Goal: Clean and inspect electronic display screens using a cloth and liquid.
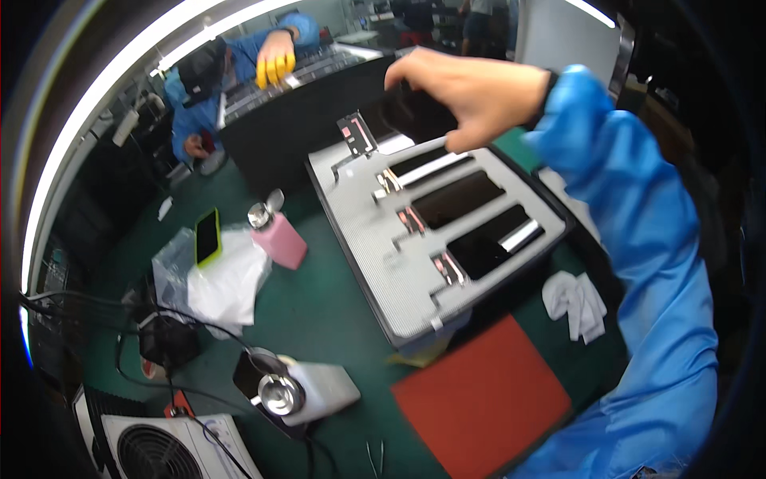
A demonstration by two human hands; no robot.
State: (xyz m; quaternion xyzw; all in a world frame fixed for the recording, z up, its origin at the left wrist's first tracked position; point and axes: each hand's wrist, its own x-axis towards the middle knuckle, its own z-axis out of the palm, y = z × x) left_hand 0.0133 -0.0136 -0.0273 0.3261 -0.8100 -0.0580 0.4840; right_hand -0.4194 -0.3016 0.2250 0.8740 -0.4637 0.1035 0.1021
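Sleeve [658,239]: blue, nearest
Right hand [487,89]: thumb and fingers apart, near tray [355,231]
Tray: grey, holding dark screens [461,199]

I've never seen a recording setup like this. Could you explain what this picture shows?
There is no machine: this is a person's own view, from a wide head-worn camera looking down, so straight edges bend. The right hand, in a blue sleeve, is over a grey tray with dark flat panels in it. I can't tell whether it grips one; the left hand is out of view. Around the tray on the green table are a red mat, a white cloth and a pink bottle. The yellow-tipped hand beyond the dark partition is a co-worker's.
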